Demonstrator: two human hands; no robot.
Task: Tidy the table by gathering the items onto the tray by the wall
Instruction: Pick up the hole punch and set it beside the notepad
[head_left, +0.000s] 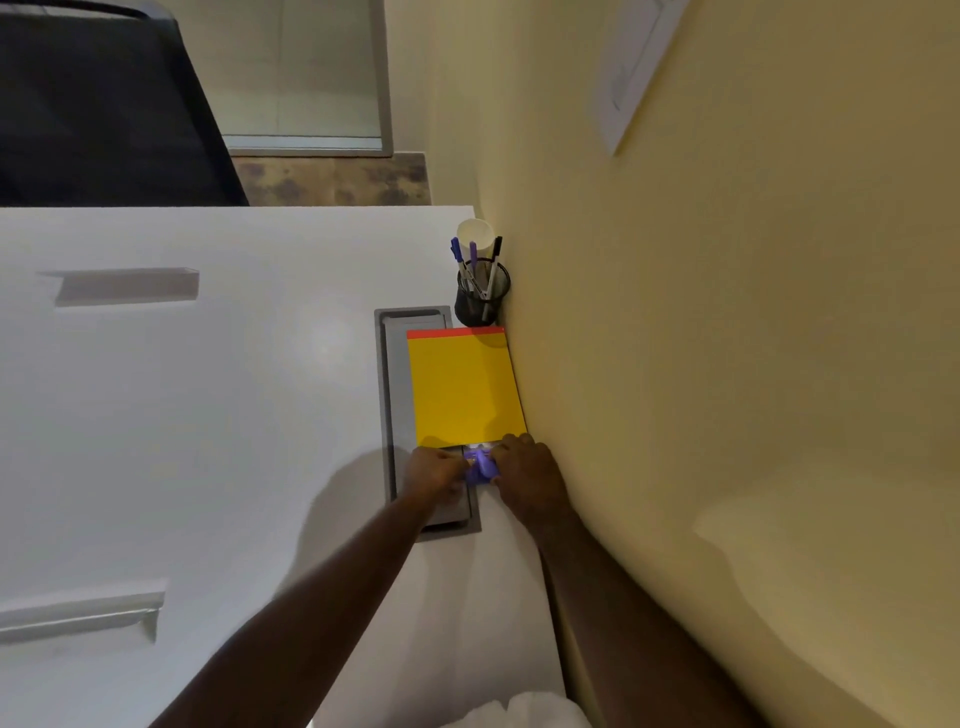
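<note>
A grey tray lies on the white table beside the yellow wall. A yellow notepad with a red top strip lies on the tray's far part. At the pad's near edge, both hands meet on a small purple object. My left hand holds its left side with curled fingers. My right hand holds its right side, its fingers curled over it. Most of the purple object is hidden between the hands, so I cannot tell what it is.
A black mesh pen holder with several pens stands by the wall beyond the notepad, and a white cup stands behind it. A dark chair is beyond the table's far edge. The white table stretches left.
</note>
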